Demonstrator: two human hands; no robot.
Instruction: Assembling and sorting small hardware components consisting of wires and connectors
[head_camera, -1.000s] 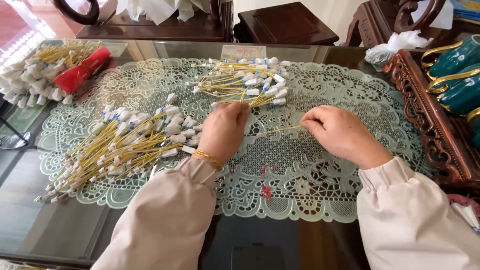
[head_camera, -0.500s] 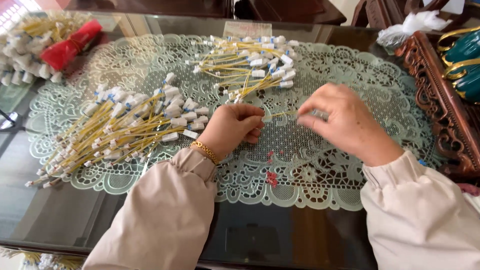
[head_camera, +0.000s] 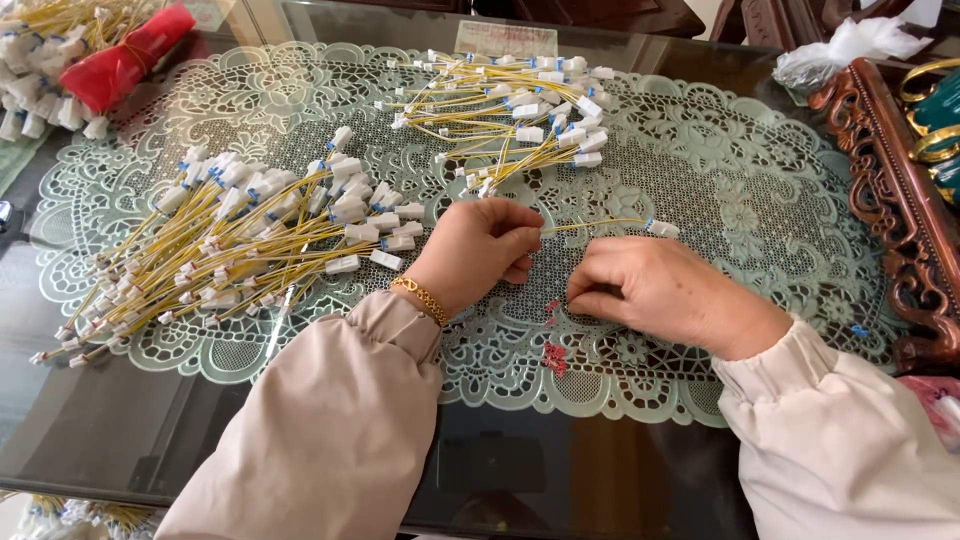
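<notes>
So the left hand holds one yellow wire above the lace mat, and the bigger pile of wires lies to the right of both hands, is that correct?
Not quite. The bigger pile of wires lies left of both hands, as the head view shows. The left hand does hold one yellow wire above the lace mat.

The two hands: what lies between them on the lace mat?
In the head view, a bare stretch of lace mat separates the left hand from the right hand. One yellow wire pinched by the left hand runs above that gap.
</notes>
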